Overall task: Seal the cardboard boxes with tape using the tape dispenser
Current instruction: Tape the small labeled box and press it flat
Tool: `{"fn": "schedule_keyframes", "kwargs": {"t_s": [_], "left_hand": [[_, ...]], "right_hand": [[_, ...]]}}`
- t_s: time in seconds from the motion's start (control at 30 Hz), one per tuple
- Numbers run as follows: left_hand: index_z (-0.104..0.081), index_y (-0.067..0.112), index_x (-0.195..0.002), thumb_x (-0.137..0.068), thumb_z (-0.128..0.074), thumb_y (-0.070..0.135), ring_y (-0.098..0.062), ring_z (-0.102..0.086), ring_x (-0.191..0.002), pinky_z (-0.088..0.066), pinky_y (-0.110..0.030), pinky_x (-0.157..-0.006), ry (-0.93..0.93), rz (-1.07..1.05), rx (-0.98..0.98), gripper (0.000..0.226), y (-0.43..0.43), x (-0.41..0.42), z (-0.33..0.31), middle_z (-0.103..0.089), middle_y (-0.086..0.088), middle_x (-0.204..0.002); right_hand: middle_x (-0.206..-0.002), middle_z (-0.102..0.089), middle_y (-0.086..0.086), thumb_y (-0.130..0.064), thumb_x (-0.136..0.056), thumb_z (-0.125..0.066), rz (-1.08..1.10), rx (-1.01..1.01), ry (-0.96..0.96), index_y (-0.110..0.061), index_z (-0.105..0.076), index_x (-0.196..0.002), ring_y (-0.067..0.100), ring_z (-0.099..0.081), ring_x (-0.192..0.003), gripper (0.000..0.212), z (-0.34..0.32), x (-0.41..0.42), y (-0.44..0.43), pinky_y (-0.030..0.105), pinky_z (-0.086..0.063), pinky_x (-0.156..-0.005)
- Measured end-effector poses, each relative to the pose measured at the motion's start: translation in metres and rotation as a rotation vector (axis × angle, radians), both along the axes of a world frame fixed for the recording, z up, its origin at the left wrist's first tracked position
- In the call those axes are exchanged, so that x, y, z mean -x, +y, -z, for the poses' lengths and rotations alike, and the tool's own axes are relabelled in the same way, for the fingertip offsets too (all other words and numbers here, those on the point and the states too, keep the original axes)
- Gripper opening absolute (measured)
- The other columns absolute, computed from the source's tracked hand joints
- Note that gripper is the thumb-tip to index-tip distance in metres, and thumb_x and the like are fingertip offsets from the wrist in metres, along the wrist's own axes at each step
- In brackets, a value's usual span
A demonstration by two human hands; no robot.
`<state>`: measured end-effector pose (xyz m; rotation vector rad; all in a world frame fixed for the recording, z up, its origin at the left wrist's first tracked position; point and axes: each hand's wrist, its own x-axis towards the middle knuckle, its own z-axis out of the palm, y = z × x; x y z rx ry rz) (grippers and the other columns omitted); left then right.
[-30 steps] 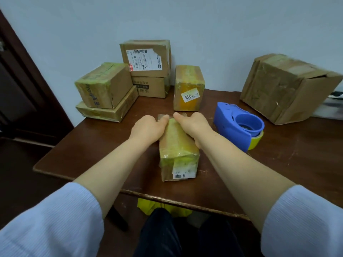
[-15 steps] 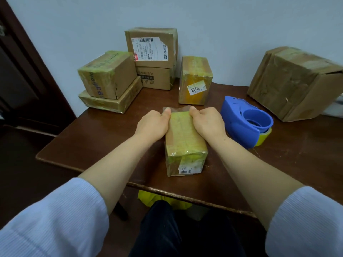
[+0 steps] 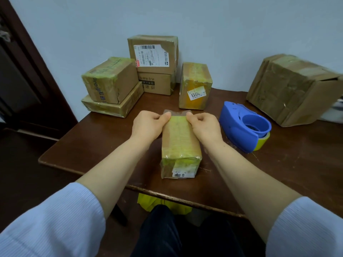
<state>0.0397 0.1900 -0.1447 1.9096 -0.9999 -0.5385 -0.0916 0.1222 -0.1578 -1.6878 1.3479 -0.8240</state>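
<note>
Table (image 3: 278, 175): box (image 3: 179, 143), dispenser (image 3: 238, 127), stacked boxes (image 3: 111, 84)

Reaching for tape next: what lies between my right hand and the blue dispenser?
Nothing: in the head view only a narrow strip of bare table separates the right hand from the dispenser.

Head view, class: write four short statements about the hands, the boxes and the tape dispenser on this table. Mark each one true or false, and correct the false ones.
1. The left hand and the right hand both hold the far end of the small box. True.
2. The right hand holds the tape dispenser. False: it rests untouched on the table, right of the small box.
3. The labelled box at the back sits on top of another box. True.
4. The tape dispenser is red. False: it is blue.
</note>
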Motion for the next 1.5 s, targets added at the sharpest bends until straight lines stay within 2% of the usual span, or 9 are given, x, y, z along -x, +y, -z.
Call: {"fn": "schedule_keyframes", "kwargs": {"t_s": [0.1,0.27,0.43,0.6,0.77,0.9,1.1,1.27,1.5], "left_hand": [[-0.077,0.023,-0.083,-0.085,-0.069,0.04,-0.018,-0.068,-0.08,-0.057,-0.045,-0.081,0.113,0.03,0.192,0.018,0.004,0.003,-0.011,-0.073,0.0,-0.08],[-0.073,0.048,-0.086,-0.083,-0.073,0.031,-0.009,-0.067,-0.086,-0.056,-0.04,-0.083,-0.006,0.09,0.461,0.017,0.015,0.002,-0.014,-0.073,0.012,-0.087],[-0.069,0.027,-0.1,-0.079,-0.076,0.016,0.0,-0.064,-0.091,-0.05,-0.014,-0.082,-0.032,0.091,0.591,0.025,0.036,0.012,0.003,-0.069,0.003,-0.101],[-0.069,0.016,-0.093,-0.076,-0.079,0.019,-0.02,-0.066,-0.096,-0.054,-0.04,-0.09,0.074,0.103,0.623,0.02,0.049,0.018,0.008,-0.069,-0.009,-0.1],[-0.073,0.01,-0.08,-0.078,-0.077,0.023,-0.007,-0.062,-0.088,-0.048,-0.019,-0.08,0.044,0.035,0.607,0.014,0.057,0.033,0.011,-0.066,-0.005,-0.09],[-0.068,0.02,-0.075,-0.076,-0.079,0.014,0.001,-0.06,-0.081,-0.046,-0.011,-0.072,0.075,-0.093,0.555,0.012,0.057,0.046,0.008,-0.065,-0.001,-0.09],[-0.053,0.026,-0.133,-0.076,-0.075,0.03,0.0,-0.055,-0.096,-0.049,-0.024,-0.09,0.292,-0.065,0.311,0.061,0.046,0.046,0.0,-0.056,0.004,-0.123],[-0.068,0.052,-0.073,-0.074,-0.071,0.046,-0.012,-0.069,-0.09,-0.055,-0.047,-0.086,0.272,-0.018,0.25,0.007,0.043,0.044,-0.008,-0.073,0.016,-0.088],[-0.06,0.017,-0.129,-0.091,-0.06,0.037,-0.011,-0.06,-0.101,-0.049,-0.04,-0.096,-0.056,-0.02,0.216,0.043,0.046,0.04,-0.006,-0.069,0.007,-0.104]], "right_hand": [[-0.098,-0.065,-0.006,-0.045,-0.088,-0.061,0.046,0.109,-0.182,-0.017,-0.065,-0.102,0.011,-0.061,-0.094,0.031,-0.011,0.002,0.003,0.04,-0.051,-0.089],[-0.096,-0.063,-0.011,-0.027,-0.09,-0.063,-0.104,0.283,-0.38,-0.035,-0.055,-0.088,0.011,-0.062,-0.095,0.011,-0.022,0.01,0.01,0.04,-0.052,-0.091],[-0.095,-0.067,-0.009,-0.014,-0.086,-0.067,-0.194,0.284,-0.509,-0.035,-0.062,-0.086,0.017,-0.064,-0.099,0.021,-0.009,0.025,0.023,0.041,-0.052,-0.091],[-0.101,-0.066,0.005,-0.012,-0.082,-0.072,-0.201,0.236,-0.601,-0.022,-0.065,-0.085,0.018,-0.063,-0.098,0.012,-0.007,0.033,0.035,0.038,-0.054,-0.085],[-0.091,-0.063,0.007,-0.022,-0.081,-0.074,-0.067,0.363,-0.521,-0.011,-0.059,-0.068,0.016,-0.06,-0.092,0.022,-0.004,0.029,0.047,0.042,-0.051,-0.086],[-0.095,-0.061,0.001,-0.02,-0.079,-0.075,0.008,0.343,-0.43,-0.021,-0.056,-0.066,0.002,-0.057,-0.091,0.023,-0.007,0.027,0.053,0.02,-0.047,-0.081],[-0.113,-0.052,-0.003,-0.023,-0.083,-0.069,0.012,0.062,-0.369,-0.024,-0.045,-0.131,0.007,-0.053,-0.1,0.054,-0.015,0.022,0.051,0.024,-0.048,-0.09],[-0.13,-0.054,-0.008,-0.034,-0.092,-0.056,-0.1,0.157,-0.134,-0.018,-0.043,-0.142,0.012,-0.052,-0.12,0.053,-0.021,0.021,0.055,0.037,-0.045,-0.101],[-0.118,-0.066,0.0,-0.027,-0.095,-0.055,-0.113,0.201,-0.007,-0.015,-0.051,-0.136,0.01,-0.057,-0.107,0.042,-0.028,0.035,0.046,0.038,-0.047,-0.097]]}}
